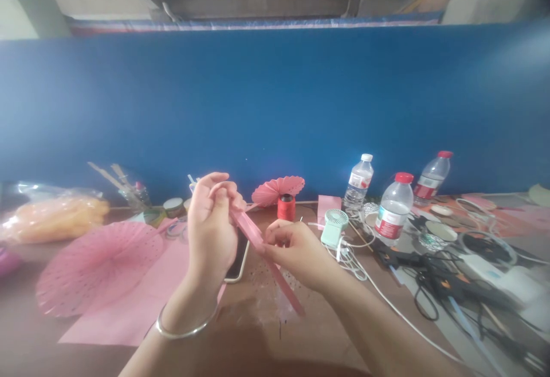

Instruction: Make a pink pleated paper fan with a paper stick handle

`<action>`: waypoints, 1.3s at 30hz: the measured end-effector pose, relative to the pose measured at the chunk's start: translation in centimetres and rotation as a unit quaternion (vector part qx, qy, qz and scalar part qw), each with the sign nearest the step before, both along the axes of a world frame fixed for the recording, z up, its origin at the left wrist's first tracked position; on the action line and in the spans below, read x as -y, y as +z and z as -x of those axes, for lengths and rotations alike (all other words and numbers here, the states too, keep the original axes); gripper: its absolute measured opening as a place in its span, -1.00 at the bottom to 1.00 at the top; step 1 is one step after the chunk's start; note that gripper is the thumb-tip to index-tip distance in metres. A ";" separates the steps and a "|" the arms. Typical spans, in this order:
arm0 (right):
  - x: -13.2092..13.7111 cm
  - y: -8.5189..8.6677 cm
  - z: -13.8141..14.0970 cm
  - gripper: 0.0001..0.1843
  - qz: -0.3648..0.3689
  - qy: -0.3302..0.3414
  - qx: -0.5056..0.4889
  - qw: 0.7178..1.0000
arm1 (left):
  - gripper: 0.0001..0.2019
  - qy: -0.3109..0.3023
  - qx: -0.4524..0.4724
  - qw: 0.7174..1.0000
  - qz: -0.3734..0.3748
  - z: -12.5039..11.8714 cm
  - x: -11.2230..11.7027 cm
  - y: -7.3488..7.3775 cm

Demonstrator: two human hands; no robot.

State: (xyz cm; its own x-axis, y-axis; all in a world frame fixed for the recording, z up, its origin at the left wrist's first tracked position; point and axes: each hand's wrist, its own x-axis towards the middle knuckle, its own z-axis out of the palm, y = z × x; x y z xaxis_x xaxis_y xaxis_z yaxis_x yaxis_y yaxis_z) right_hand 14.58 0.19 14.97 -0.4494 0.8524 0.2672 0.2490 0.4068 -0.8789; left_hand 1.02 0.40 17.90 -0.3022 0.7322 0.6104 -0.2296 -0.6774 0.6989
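Note:
Between my two hands runs a narrow folded strip of pink paper (287, 290), slanting down to the right above the table. My left hand (215, 222) is closed around its upper end, with a silver bangle on the wrist. Lower along the strip, my right hand (296, 251) pinches it between thumb and fingers. Behind the hands stand a spool of red thread (286, 207) and a small pleated pink paper fan (278, 189). A phone (237, 262) lies partly hidden beneath my left hand.
A large round pleated paper fan (98, 265) rests on pink paper sheets (116, 325) at left, near a plastic bag of yellow material (55, 216). At right are a mint handheld fan (335, 228), a red-capped bottle (394, 208) and tangled cables (433, 285). A blue partition (275, 108) rises behind.

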 end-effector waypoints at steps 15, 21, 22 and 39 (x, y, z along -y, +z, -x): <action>0.4 0.5 -0.2 -0.80 0.008 0.011 -0.003 1.000 | -0.86 0.037 -0.028 0.999 0.005 0.1 -0.3 -0.2; 0.8 0.9 -0.3 -0.78 0.035 0.005 -0.029 0.999 | -0.87 0.033 -0.023 0.999 -0.017 0.0 -0.2 -0.2; 0.7 0.8 -0.3 -0.78 0.038 0.010 -0.032 0.999 | -0.87 0.026 -0.016 0.999 -0.018 0.0 -0.2 -0.1; -0.2 -0.2 0.1 -0.78 0.017 0.025 -0.020 0.999 | -0.79 -0.061 0.085 0.994 -0.011 -0.4 0.6 0.4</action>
State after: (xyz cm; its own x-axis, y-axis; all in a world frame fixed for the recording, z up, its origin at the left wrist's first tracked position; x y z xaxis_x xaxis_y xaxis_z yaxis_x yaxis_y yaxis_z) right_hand 14.44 0.38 14.79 -0.4804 0.8387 0.2565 0.1938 0.3867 -0.9016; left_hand 1.37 -0.18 18.29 -0.3131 0.7570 0.5736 -0.4244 -0.6518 0.6285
